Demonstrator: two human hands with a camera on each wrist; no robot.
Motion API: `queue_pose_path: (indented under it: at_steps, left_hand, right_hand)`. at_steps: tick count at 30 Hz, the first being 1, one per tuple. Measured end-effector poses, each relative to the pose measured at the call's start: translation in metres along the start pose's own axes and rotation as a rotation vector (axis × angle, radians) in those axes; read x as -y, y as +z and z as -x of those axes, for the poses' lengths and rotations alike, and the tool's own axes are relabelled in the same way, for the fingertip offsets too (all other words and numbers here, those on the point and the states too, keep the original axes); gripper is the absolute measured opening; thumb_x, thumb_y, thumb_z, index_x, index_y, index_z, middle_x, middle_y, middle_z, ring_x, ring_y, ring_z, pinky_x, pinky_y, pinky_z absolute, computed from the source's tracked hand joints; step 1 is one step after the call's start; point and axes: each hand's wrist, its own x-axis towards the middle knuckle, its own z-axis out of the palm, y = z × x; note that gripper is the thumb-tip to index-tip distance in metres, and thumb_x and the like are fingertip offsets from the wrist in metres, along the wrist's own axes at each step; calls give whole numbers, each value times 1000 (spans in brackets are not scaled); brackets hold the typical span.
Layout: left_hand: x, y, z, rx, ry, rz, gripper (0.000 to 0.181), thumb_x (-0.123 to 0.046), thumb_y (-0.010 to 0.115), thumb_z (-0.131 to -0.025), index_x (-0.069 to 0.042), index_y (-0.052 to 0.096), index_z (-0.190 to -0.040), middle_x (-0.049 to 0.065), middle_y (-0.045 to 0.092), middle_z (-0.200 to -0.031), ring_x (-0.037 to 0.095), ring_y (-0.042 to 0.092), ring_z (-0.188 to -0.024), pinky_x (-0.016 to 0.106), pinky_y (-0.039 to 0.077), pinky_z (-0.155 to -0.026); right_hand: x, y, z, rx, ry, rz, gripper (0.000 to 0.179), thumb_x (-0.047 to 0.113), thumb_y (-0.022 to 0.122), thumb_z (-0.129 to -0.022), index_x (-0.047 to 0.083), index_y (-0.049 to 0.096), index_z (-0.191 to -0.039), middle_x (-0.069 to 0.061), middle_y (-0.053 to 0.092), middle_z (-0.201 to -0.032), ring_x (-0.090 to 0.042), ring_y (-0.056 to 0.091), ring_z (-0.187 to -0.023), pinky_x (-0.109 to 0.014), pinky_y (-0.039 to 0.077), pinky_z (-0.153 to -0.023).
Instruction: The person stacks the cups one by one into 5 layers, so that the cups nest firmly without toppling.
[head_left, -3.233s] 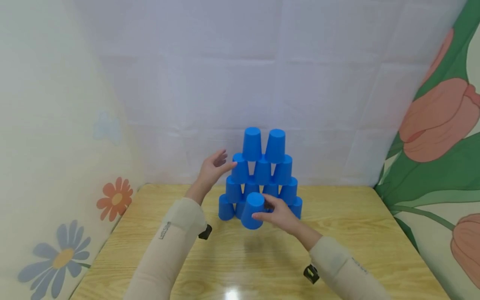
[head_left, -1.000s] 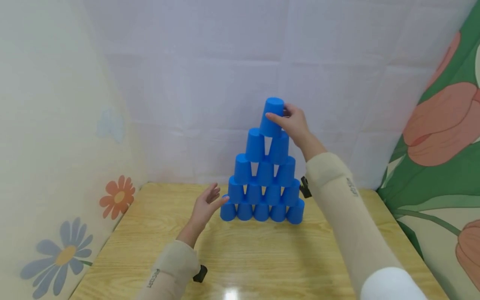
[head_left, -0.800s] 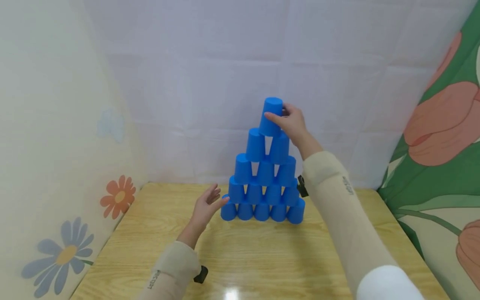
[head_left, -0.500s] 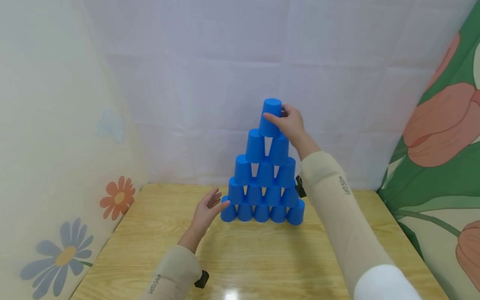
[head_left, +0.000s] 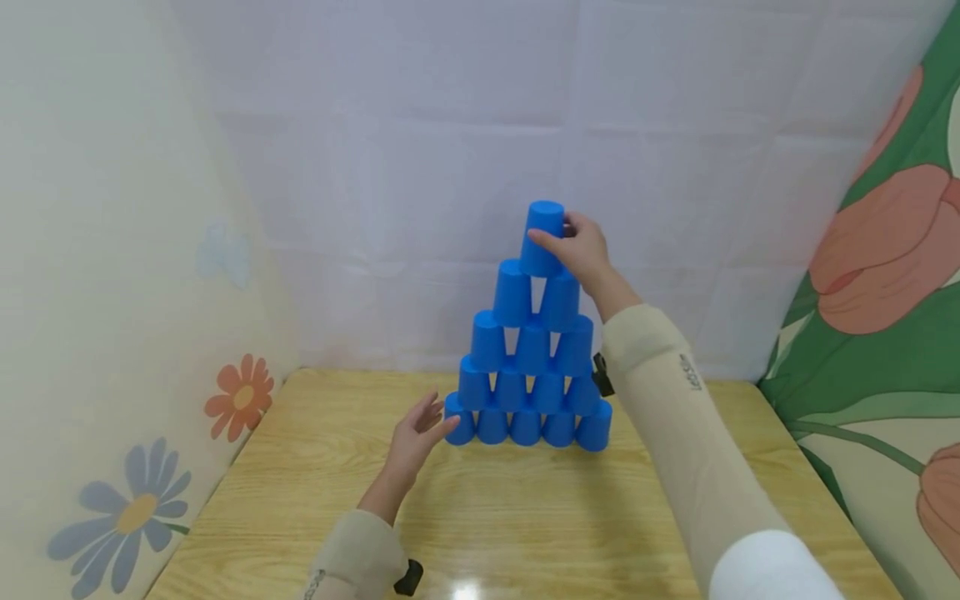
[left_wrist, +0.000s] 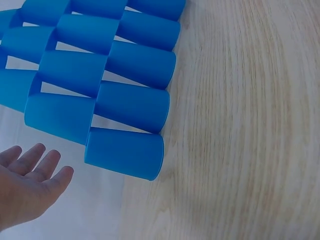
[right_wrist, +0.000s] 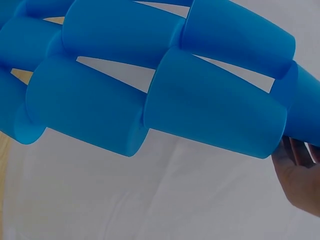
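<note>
Upside-down blue cups form a pyramid of several rows on the wooden table. At its peak, a single blue cup [head_left: 542, 254] straddles the two cups below it. My right hand [head_left: 585, 254] grips that top cup from the right, thumb across its front and fingers behind. In the right wrist view, the right hand [right_wrist: 300, 175] is at the top cup [right_wrist: 307, 110], partly cut off by the frame edge. My left hand [head_left: 414, 437] is held beside the lower left cup [head_left: 459, 421], fingers relaxed and holding nothing. The left wrist view shows the left hand [left_wrist: 32, 182] apart from the bottom corner cup [left_wrist: 125, 152].
The wooden table [head_left: 495, 517] extends in front of the pyramid. A white cloth backdrop [head_left: 390, 183] hangs close behind it. Flower-printed panels stand at the left [head_left: 135, 512] and right [head_left: 877, 275]. Black wrist cameras show under both sleeves.
The right hand has lifted a cup from in front of the pyramid to its peak, then shifted it slightly left and down. The left hand has lowered and moved back toward the body.
</note>
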Motion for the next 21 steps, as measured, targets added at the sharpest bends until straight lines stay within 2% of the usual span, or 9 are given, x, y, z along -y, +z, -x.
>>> queue_pose_path:
  at_steps: [8,9,11,13,14,16,17,20,21]
  left_hand:
    - [1,1,4,-1,-17,-21,70,-32,64,-77,-10,29,-134,16,37,-130,31,34,-118,45,32,-92]
    - [1,1,4,-1,-17,-22,70,-32,64,-77,-9,29,-134,16,37,-130,31,34,-118,46,32,-92]
    - [0,0,4,-2,-17,-22,72,-34,64,-77,-10,28,-134,16,36,-131,31,33,-118,46,32,-92]
    - [-5,-1,6,4,-17,-21,73,-35,64,-77,-8,27,-135,17,35,-131,32,32,-119,47,31,-92]
    - [-9,-1,8,6,-17,-23,74,-35,63,-77,-7,27,-135,18,34,-132,33,31,-119,47,31,-92]
    - [-10,-2,7,6,-16,-34,76,-38,63,-76,-7,26,-135,17,34,-132,32,31,-120,46,31,-92]
    - [-10,-2,7,7,-16,-40,76,-38,63,-76,-7,26,-135,17,34,-132,32,31,-120,46,31,-92]
    - [-8,-3,4,4,-12,-78,78,-41,63,-75,-8,26,-135,15,33,-133,30,30,-120,46,30,-93]
    - [-5,-4,1,5,-10,-92,79,-43,63,-74,-10,26,-135,14,33,-133,29,30,-120,45,30,-93]
  right_hand:
    - [-3,-6,2,40,-18,10,74,50,58,-74,14,32,-133,-6,38,-130,-22,37,-116,-43,35,-90]
    - [-5,-7,-1,49,-22,9,74,51,58,-74,15,31,-133,-5,38,-130,-22,36,-116,-43,34,-91]
    - [-26,-7,-18,71,-58,-7,76,53,59,-72,21,30,-134,-2,36,-131,-20,36,-116,-48,35,-89]
    - [-31,-9,-21,77,-65,7,75,55,58,-71,24,29,-134,0,35,-132,-20,36,-117,-48,34,-89]
    - [-45,-9,-33,77,-74,6,77,56,58,-70,27,28,-134,1,34,-133,-19,35,-117,-51,34,-88]
    - [-98,-3,-79,46,-115,17,76,59,58,-68,34,27,-133,8,33,-133,-17,35,-117,-55,36,-84]
    - [-116,-1,-94,27,-123,34,76,61,57,-67,37,26,-132,11,33,-132,-17,35,-117,-55,36,-84]
    - [-156,0,-120,-1,-165,44,73,62,57,-67,43,25,-130,15,33,-131,-15,35,-117,-60,36,-78]
    - [-152,-3,-112,4,-170,49,71,61,56,-68,43,25,-130,16,33,-131,-14,34,-118,-58,36,-80]
